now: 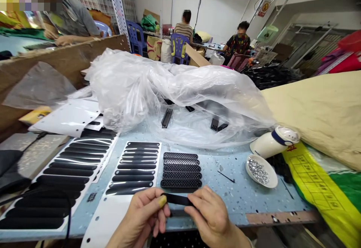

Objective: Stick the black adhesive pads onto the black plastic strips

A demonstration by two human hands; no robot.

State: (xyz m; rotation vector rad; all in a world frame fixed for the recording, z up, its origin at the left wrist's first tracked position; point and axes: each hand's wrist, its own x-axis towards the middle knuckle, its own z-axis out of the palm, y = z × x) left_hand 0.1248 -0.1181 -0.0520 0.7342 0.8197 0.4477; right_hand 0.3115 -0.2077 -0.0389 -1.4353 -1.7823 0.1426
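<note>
Between my two hands a short flat black strip [178, 199] is stretched level above the front edge of the table. My left hand [146, 212] pinches its left end, with something yellow on the thumb tip. The right end is in the closed fingers of my right hand [210, 214]. A second dark piece [180, 213] shows just below it; whether a hand holds it I cannot tell. Just beyond lie several black mesh-patterned plastic bars [182, 168] in a row. Left of them is a white sheet [105, 214] bearing several glossy black rounded strips [135, 167].
More sheets of black strips [64, 172] lie at the left. A white bowl [261, 171] of small silvery pieces and a cream bottle [275, 142] on its side are to the right. Clear plastic bags [180, 86] cover the back. Other people [183, 28] sit beyond.
</note>
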